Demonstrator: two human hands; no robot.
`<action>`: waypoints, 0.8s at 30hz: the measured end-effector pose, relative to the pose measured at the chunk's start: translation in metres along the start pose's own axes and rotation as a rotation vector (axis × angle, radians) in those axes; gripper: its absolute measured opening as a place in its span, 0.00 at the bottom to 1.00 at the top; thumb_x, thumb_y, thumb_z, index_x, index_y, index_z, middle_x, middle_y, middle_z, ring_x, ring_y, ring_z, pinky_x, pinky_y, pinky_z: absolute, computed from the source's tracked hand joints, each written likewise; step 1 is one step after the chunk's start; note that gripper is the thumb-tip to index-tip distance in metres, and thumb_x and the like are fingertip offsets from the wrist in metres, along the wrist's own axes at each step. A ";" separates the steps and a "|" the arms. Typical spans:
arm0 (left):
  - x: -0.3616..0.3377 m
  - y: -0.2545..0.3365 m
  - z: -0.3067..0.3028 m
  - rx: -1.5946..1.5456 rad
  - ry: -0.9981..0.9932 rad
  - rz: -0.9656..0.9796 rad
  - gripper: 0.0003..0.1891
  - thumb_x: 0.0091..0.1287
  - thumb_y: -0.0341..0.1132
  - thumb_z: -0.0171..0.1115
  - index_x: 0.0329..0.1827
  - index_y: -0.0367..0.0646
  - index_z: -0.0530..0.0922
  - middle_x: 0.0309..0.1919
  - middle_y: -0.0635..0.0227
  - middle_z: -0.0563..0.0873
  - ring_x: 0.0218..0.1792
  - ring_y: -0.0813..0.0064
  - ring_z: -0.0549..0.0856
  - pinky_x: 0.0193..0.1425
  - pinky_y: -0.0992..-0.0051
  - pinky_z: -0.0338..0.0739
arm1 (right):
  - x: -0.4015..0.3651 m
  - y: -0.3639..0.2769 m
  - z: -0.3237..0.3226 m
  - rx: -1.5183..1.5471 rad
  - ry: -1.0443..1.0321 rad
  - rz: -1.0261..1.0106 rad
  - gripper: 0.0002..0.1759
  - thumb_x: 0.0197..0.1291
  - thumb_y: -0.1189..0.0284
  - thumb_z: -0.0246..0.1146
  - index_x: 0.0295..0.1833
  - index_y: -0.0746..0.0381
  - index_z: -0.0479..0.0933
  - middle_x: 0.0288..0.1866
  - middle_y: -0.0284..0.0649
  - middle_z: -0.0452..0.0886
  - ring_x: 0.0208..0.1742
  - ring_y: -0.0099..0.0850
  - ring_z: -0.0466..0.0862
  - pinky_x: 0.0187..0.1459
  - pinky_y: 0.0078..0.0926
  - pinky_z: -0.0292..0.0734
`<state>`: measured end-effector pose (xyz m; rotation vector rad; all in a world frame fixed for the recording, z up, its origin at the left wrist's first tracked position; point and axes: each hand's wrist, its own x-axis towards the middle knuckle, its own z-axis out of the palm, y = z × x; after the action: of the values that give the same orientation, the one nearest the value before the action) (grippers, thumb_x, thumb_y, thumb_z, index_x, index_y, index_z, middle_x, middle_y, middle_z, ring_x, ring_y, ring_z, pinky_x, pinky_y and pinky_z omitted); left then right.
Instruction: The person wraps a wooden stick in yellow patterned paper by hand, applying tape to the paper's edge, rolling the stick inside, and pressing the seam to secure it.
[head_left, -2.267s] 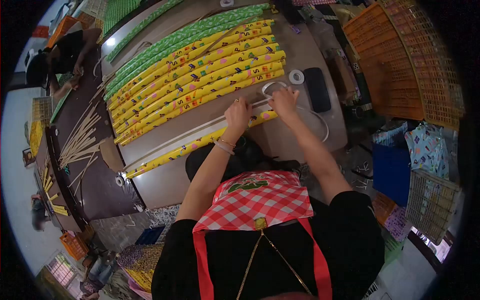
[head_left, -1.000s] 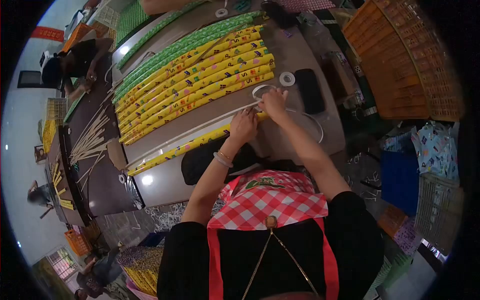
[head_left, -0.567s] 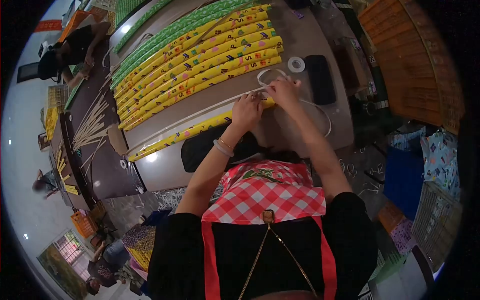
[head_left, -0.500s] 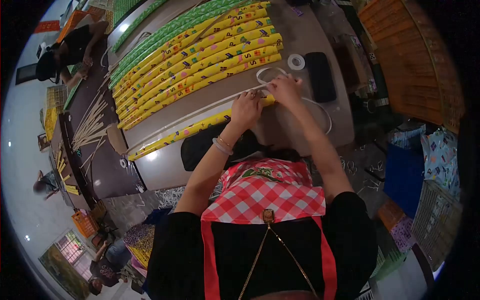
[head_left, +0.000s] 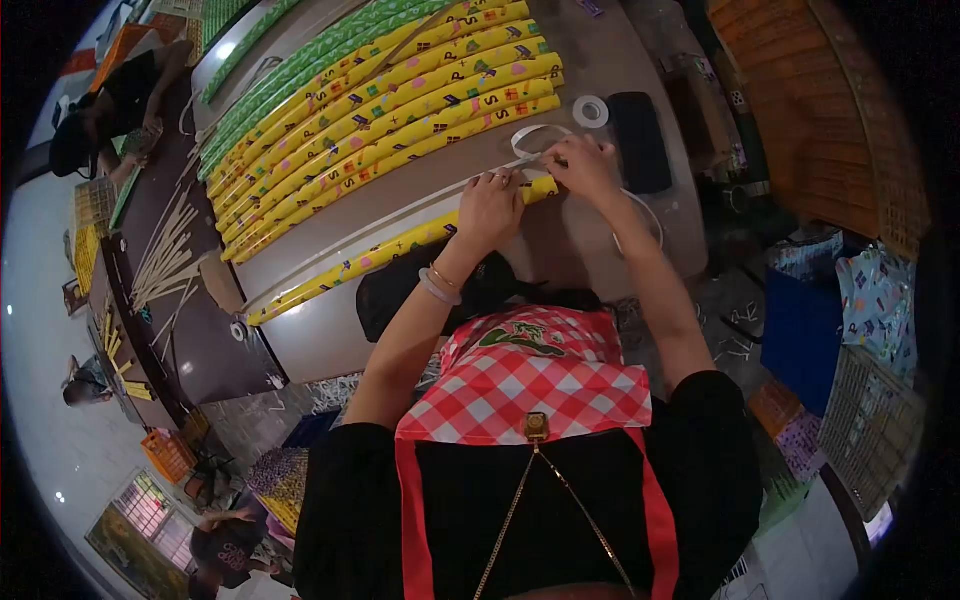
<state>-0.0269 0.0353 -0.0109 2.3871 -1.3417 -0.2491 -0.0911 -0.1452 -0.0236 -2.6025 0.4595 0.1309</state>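
A yellow printed wrapping paper roll [head_left: 400,242] lies across the table in front of me, with a pale strip along its far edge. My left hand [head_left: 490,210] rests over the roll near its right end, fingers bent down against the paper and strip. Just to its right, my right hand [head_left: 584,168] pinches the white tape [head_left: 522,140], which loops up beside the fingers and trails round to the right. The fingertips partly hide where tape and paper meet.
Several finished yellow rolls [head_left: 400,110] and green rolls [head_left: 330,60] lie beyond. A tape spool [head_left: 590,112] sits beside a black phone-like object [head_left: 640,142]. Thin wooden sticks [head_left: 170,250] lie at left, near a co-worker [head_left: 120,110]. Black cloth [head_left: 400,290] lies at the near table edge.
My right hand has shifted slightly up and right, with the tape loop beside it. My left hand stays on the roll. The whole view has tilted a little.
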 end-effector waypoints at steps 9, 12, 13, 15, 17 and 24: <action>0.007 0.003 -0.011 0.021 -0.050 0.042 0.14 0.61 0.35 0.51 0.47 0.45 0.76 0.40 0.59 0.78 0.39 0.60 0.78 0.46 0.63 0.72 | 0.001 -0.001 0.001 -0.035 0.043 0.061 0.05 0.49 0.67 0.62 0.33 0.50 0.80 0.39 0.32 0.77 0.45 0.35 0.73 0.48 0.40 0.56; 0.010 0.003 -0.013 0.001 -0.096 0.035 0.13 0.60 0.36 0.51 0.47 0.47 0.77 0.40 0.59 0.78 0.39 0.59 0.78 0.46 0.62 0.72 | 0.001 0.000 -0.001 -0.026 0.048 0.082 0.04 0.49 0.67 0.62 0.32 0.51 0.80 0.38 0.33 0.77 0.45 0.35 0.73 0.47 0.40 0.57; 0.010 0.003 -0.012 0.006 -0.100 0.032 0.13 0.60 0.36 0.51 0.47 0.48 0.77 0.39 0.59 0.78 0.39 0.59 0.78 0.46 0.62 0.72 | 0.000 0.001 -0.001 -0.028 0.043 0.091 0.04 0.49 0.67 0.62 0.32 0.51 0.80 0.38 0.34 0.77 0.45 0.35 0.73 0.47 0.40 0.58; 0.011 0.003 -0.011 0.011 -0.102 0.032 0.14 0.60 0.36 0.50 0.47 0.48 0.77 0.39 0.59 0.78 0.38 0.59 0.78 0.46 0.61 0.71 | 0.000 0.004 0.000 -0.031 0.041 0.100 0.04 0.49 0.67 0.61 0.32 0.52 0.79 0.37 0.34 0.77 0.45 0.34 0.74 0.47 0.39 0.59; 0.010 0.001 -0.011 -0.012 -0.087 0.052 0.13 0.61 0.37 0.50 0.47 0.49 0.77 0.39 0.59 0.78 0.38 0.59 0.78 0.46 0.62 0.71 | 0.001 0.007 0.002 -0.028 0.044 0.138 0.05 0.50 0.67 0.60 0.33 0.52 0.79 0.38 0.35 0.76 0.46 0.35 0.74 0.47 0.38 0.59; 0.010 0.000 -0.007 0.050 -0.030 0.089 0.13 0.62 0.38 0.50 0.48 0.51 0.77 0.40 0.60 0.78 0.40 0.61 0.78 0.47 0.62 0.71 | 0.002 0.008 0.002 -0.048 0.043 0.157 0.05 0.51 0.67 0.59 0.34 0.51 0.79 0.40 0.36 0.76 0.46 0.36 0.74 0.49 0.39 0.60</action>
<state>-0.0192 0.0289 -0.0047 2.3658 -1.4795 -0.2295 -0.0923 -0.1516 -0.0296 -2.6186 0.6848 0.1400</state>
